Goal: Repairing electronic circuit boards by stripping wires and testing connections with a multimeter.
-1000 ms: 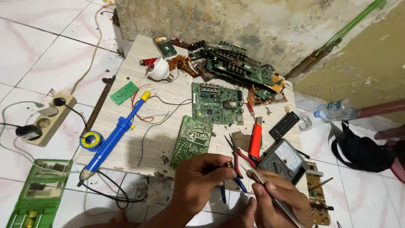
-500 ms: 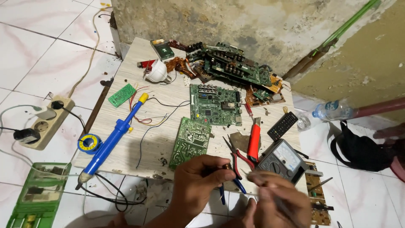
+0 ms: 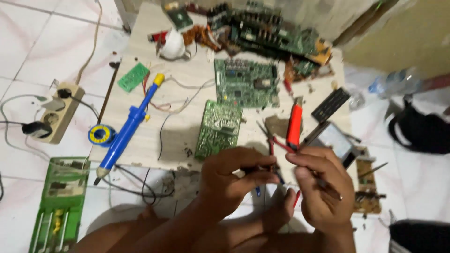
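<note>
My left hand (image 3: 232, 180) pinches a thin dark probe (image 3: 257, 170) whose long axis runs sideways toward my right hand (image 3: 323, 189), which is closed on a second slender dark tool (image 3: 328, 186) slanting down to the right. The two hands nearly meet just below the wooden board's (image 3: 183, 136) near edge, the left slightly closer to the small green circuit board (image 3: 219, 129) lying lengthwise away from me. Red-handled pliers (image 3: 294, 124) and a meter (image 3: 333, 140) sit beyond my right knuckles. Blur and my fingers hide both tool tips
</note>
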